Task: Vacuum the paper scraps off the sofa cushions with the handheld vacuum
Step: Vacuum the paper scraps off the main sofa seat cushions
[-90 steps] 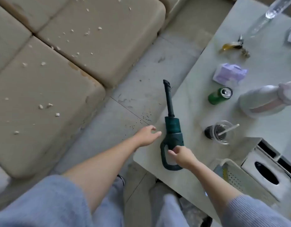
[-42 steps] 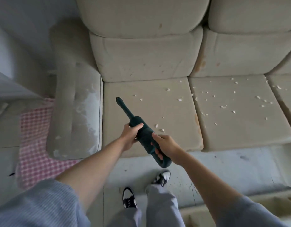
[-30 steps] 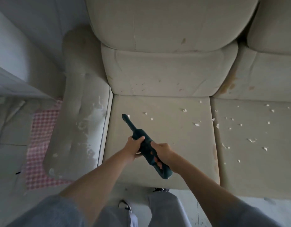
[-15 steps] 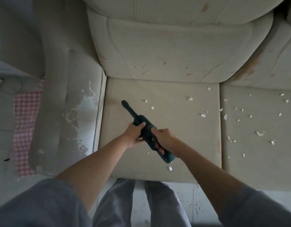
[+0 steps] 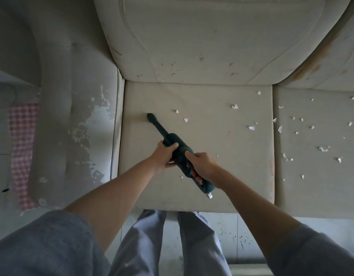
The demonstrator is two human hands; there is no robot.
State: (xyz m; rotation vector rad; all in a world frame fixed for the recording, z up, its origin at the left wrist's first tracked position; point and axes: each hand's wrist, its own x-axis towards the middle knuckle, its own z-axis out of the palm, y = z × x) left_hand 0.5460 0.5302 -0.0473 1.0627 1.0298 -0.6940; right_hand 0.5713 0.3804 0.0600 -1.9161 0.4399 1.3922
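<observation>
Both hands grip our handheld vacuum [image 5: 179,151] — right hand [image 5: 202,166] on the handle, left hand [image 5: 165,155] steadying the body — angling its nozzle [image 5: 151,117] onto the seat cushion [image 5: 212,176] near paper scraps [image 5: 185,119].

The seat cushion [image 5: 202,176] is showing matt, woven beige cloth, stained in spots. The handheld vacuum [image 5: 180,152] is looking like smooth dark-green plastic, faintly sheened. White paper scraps [image 5: 251,127] are lying crumpled, and the armrest [image 5: 72,116] is peeling, flaky.
</observation>
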